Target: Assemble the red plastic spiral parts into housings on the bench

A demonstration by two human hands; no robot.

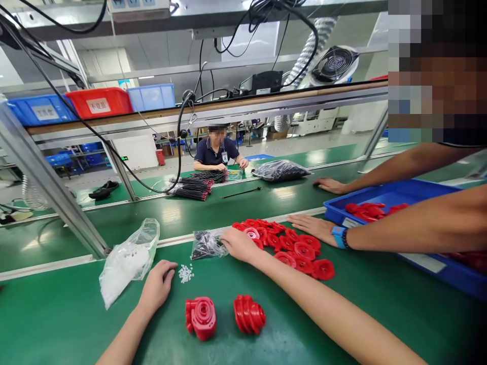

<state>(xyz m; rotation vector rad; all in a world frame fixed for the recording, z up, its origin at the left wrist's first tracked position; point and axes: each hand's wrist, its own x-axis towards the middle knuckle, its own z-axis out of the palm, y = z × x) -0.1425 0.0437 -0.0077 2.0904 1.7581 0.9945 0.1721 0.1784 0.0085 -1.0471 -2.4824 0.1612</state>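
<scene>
My left hand (157, 285) rests on the green bench with fingers loosely curved, a gap between thumb and forefinger. Just to its right lies a small heap of white plastic bits (186, 273); a clear bag of white pieces (127, 261) is on its left. My right hand (241, 246) reaches forward, its fingers bent at the edge of a clear bag of small black parts (205, 245); the fingertips are partly hidden. Nearer me stand a red plastic housing (201, 318) and a red spiral-ribbed part (249, 315), apart from each other.
Many red discs (289, 243) are spread right of my right hand. A co-worker's hand (314, 228) lies beside them, near a blue tray (380, 195) of red parts. Another person (216, 149) sits opposite by bundled black cables (194, 186). A metal post (57, 177) rises at left.
</scene>
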